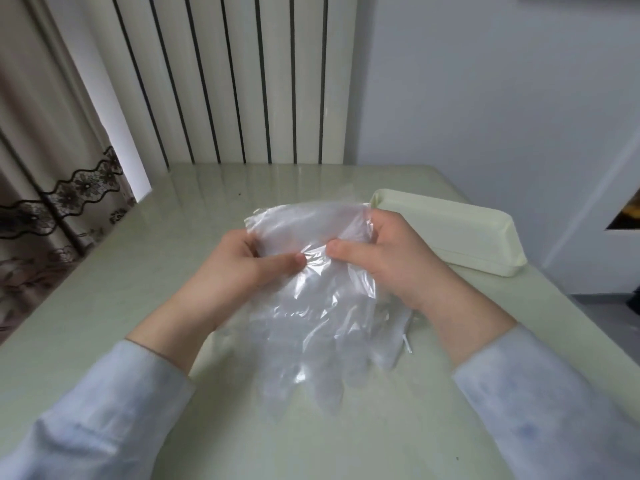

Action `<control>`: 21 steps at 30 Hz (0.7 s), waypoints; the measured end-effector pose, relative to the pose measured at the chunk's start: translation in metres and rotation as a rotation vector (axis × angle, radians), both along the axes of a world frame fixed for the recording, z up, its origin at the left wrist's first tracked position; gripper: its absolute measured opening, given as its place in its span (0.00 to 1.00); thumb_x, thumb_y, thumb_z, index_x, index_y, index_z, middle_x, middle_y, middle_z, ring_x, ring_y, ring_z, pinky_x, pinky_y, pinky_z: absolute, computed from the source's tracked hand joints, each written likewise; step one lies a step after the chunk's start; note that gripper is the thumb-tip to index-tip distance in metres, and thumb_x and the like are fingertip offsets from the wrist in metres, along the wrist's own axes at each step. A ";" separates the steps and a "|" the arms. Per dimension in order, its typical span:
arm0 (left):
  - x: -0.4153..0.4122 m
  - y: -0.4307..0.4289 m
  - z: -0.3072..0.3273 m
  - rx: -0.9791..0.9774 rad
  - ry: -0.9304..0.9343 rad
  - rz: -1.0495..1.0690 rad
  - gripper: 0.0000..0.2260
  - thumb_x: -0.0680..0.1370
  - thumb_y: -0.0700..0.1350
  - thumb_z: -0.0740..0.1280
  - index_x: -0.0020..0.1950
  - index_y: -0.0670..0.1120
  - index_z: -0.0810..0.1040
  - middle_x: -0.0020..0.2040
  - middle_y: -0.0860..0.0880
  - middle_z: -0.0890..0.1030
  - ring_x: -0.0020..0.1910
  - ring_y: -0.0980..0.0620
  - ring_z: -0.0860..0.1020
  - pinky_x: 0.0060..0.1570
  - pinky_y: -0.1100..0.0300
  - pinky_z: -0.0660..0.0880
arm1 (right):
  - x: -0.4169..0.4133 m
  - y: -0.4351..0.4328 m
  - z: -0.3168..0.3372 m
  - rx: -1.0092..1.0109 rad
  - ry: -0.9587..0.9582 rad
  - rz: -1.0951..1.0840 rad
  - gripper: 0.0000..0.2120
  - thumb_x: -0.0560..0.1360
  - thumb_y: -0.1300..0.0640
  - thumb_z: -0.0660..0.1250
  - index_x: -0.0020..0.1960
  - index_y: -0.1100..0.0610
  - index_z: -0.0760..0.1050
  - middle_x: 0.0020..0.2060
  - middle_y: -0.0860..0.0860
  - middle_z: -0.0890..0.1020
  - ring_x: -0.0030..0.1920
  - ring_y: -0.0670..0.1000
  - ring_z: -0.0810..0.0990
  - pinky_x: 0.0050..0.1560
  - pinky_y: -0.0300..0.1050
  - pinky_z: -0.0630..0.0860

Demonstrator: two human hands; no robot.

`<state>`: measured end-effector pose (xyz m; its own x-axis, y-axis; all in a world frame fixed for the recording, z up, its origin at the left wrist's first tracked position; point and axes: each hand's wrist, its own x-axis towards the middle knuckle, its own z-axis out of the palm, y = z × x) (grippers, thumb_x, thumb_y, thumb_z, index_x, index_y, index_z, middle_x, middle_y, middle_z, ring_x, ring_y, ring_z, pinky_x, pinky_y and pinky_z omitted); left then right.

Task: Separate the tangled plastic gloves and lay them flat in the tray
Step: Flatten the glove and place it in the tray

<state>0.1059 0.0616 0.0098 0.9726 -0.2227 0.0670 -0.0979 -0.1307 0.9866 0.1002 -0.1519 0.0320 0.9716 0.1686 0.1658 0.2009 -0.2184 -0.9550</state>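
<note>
A bunch of clear plastic gloves (311,306) hangs between my hands above the middle of the table, cuff end up and fingers drooping toward me onto the tabletop. My left hand (242,265) pinches the plastic from the left with thumb over fingers. From the right, my right hand (377,251) pinches the same bunch, its thumb tip close to the left thumb. How many gloves are in the bunch I cannot tell. The pale cream tray (450,233) lies on the table just right of my right hand; its inside is not visible from here.
The pale green table (138,271) has its right edge close behind the tray. A white ribbed radiator (242,81) stands at the far edge, a lace-trimmed curtain (52,168) hangs at left. A small clear scrap (408,342) lies near my right wrist.
</note>
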 end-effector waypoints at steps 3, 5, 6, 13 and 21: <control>-0.006 0.002 0.018 0.029 -0.082 -0.031 0.12 0.71 0.42 0.78 0.51 0.38 0.84 0.41 0.40 0.84 0.36 0.50 0.79 0.39 0.59 0.74 | -0.007 -0.005 0.026 -0.066 -0.071 0.046 0.17 0.72 0.67 0.75 0.56 0.51 0.81 0.45 0.49 0.87 0.47 0.48 0.86 0.51 0.43 0.81; -0.010 0.000 0.032 0.059 -0.135 -0.063 0.07 0.76 0.37 0.75 0.53 0.39 0.85 0.34 0.51 0.81 0.30 0.58 0.75 0.32 0.66 0.70 | -0.010 -0.009 0.045 -0.128 -0.051 0.109 0.24 0.71 0.67 0.76 0.63 0.49 0.79 0.47 0.51 0.86 0.46 0.46 0.86 0.54 0.42 0.80; -0.014 -0.002 0.038 0.074 -0.150 -0.074 0.06 0.77 0.36 0.73 0.53 0.40 0.85 0.33 0.54 0.79 0.28 0.60 0.73 0.31 0.69 0.69 | -0.013 -0.012 0.055 -0.177 -0.038 0.139 0.28 0.71 0.65 0.78 0.66 0.47 0.77 0.49 0.52 0.86 0.48 0.46 0.86 0.57 0.42 0.79; -0.026 -0.022 0.075 0.178 -0.195 -0.158 0.08 0.75 0.39 0.75 0.50 0.51 0.88 0.39 0.48 0.83 0.36 0.55 0.75 0.38 0.64 0.72 | -0.028 -0.012 0.112 -0.829 -0.154 0.122 0.43 0.66 0.49 0.82 0.75 0.37 0.65 0.54 0.38 0.77 0.50 0.31 0.76 0.45 0.24 0.70; -0.019 -0.043 0.086 0.087 -0.180 -0.188 0.13 0.76 0.40 0.75 0.59 0.49 0.83 0.49 0.50 0.87 0.44 0.54 0.84 0.44 0.62 0.80 | -0.021 -0.035 0.117 -0.657 -0.093 0.035 0.06 0.72 0.51 0.76 0.43 0.53 0.84 0.38 0.53 0.86 0.37 0.49 0.81 0.41 0.45 0.74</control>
